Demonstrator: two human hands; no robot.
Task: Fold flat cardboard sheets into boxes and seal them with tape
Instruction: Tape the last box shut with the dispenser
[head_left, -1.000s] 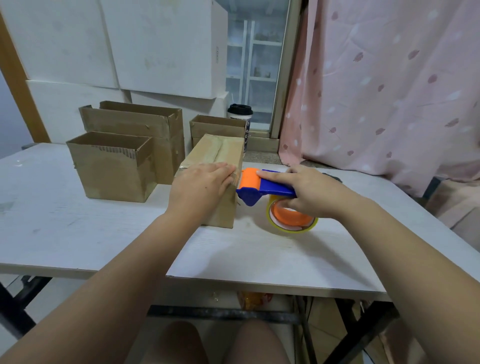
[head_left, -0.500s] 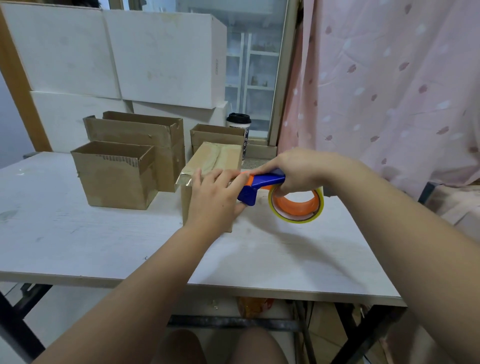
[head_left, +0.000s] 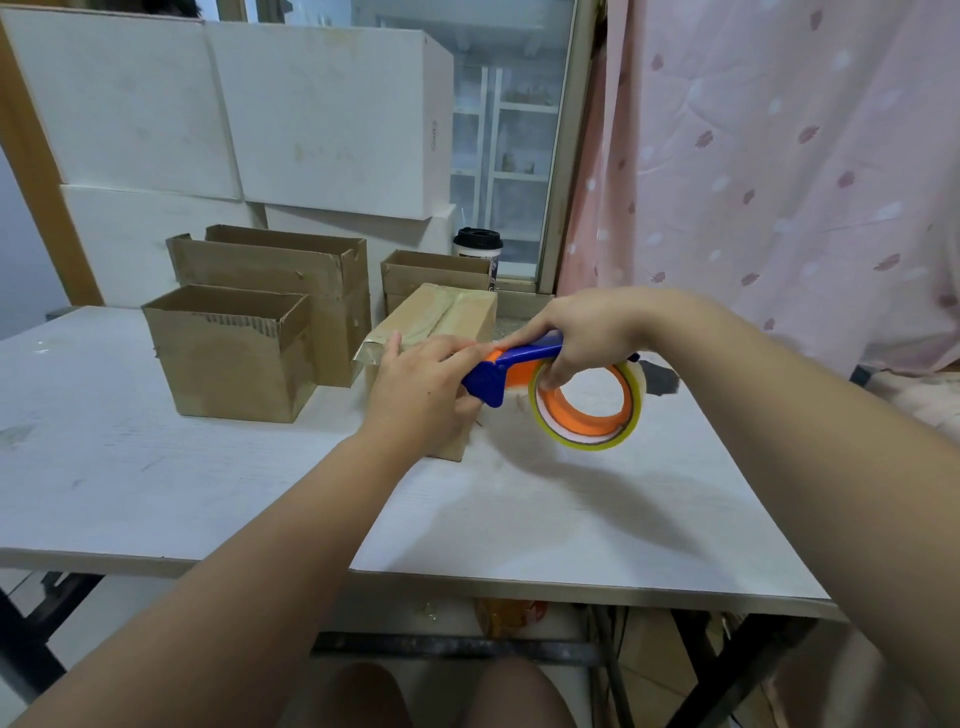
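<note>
The closed brown cardboard box (head_left: 447, 317) sits near the middle of the white table (head_left: 156, 467). Its top flaps are down and a glossy strip of tape runs along the seam. The left hand (head_left: 418, 387) lies across the near end of the top, fingers fairly straight and pressing flat, gripping nothing. Just beside those fingers, the right hand (head_left: 587, 338) is wrapped round the blue-and-orange plastic tape dispenser (head_left: 493, 371), index finger stretched along the handle. The roll of clear tape (head_left: 589, 415) hangs off the box's right side, above the table.

This looks like the end of a sealing pass. Whether the strip is joined to the box here is hidden under the left hand. To finish well, the flat hand should pin flaps and tape so the light box cannot slide. The tape wants to be drawn taut over the edge and down the wall before the cutter bites — with the pressing fingers well away from the blade.

Open brown cardboard boxes (head_left: 228, 364) stand to the left and behind, with a black-lidded paper cup (head_left: 478, 252) beyond.
</note>
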